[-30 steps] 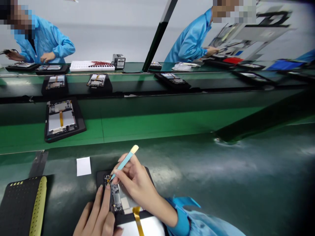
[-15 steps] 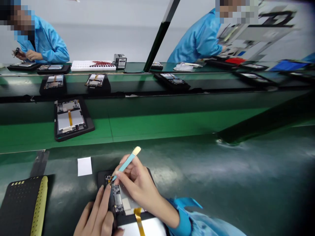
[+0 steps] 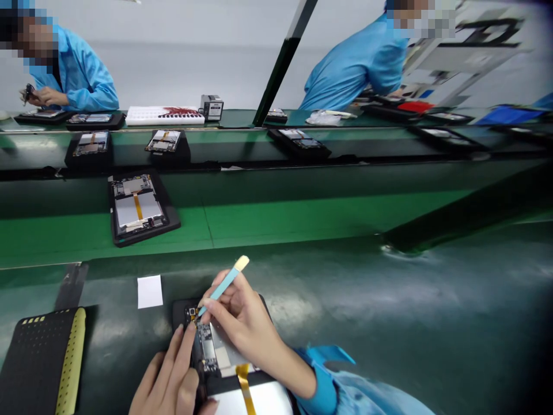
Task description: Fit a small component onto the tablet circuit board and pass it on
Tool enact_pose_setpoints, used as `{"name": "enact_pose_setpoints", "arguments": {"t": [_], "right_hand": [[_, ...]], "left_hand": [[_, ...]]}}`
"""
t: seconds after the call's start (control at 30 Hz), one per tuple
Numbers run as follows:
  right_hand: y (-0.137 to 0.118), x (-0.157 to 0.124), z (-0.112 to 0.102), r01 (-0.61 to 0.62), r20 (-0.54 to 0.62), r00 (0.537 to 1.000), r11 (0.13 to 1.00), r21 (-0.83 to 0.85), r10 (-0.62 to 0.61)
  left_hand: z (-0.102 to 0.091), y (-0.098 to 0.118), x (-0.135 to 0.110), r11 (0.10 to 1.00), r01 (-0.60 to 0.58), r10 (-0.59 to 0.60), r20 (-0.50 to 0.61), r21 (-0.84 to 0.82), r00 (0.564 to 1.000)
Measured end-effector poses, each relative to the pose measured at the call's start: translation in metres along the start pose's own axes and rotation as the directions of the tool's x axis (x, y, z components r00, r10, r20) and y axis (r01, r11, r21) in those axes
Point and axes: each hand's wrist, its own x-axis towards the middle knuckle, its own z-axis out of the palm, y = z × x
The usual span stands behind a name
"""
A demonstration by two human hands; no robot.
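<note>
In the head view, at the near desk (image 3: 389, 323) edge, an opened tablet (image 3: 216, 351) is pinned by the flat, empty left hand (image 3: 173, 380) while a blue spudger (image 3: 220, 286) is pinched in the closed right hand (image 3: 242, 323), tip on the top-left connector; seating work judged underway, steady light pressure needed next.

The right hand (image 3: 242, 323) is curled in a pen grip, its forearm angling in from the lower right. The left hand (image 3: 173, 383) lies palm down, fingers (image 3: 186, 346) extended forward.
</note>
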Motion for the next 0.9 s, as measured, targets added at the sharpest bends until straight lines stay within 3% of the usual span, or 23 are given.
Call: {"name": "enact_pose_setpoints", "arguments": {"t": [0.17,0.43,0.63,0.9], "right_hand": [[0.0003,-0.0006,0.0006,0.022,0.005,1.0,1.0,-0.023,-0.021],[0.0005,0.0006,0.0027,0.009,-0.003,1.0,1.0,-0.028,-0.009],[0.0001,-0.0005,0.0023,0.013,0.006,1.0,0.999,-0.033,-0.013],[-0.0021,0.0065,-0.0027,-0.015,-0.128,0.99,0.947,0.322,0.059]], "left_hand": [[0.0025,0.0013,-0.0039,0.998,0.054,-0.053,0.011,-0.027,0.999],[0.0015,-0.0001,-0.0024,0.998,0.059,-0.06,-0.018,-0.035,0.998],[-0.0005,-0.0017,-0.0019,0.999,0.029,-0.028,0.029,-0.024,0.999],[-0.0019,-0.0027,0.0011,0.999,0.013,-0.011,0.055,-0.035,0.998]]}}
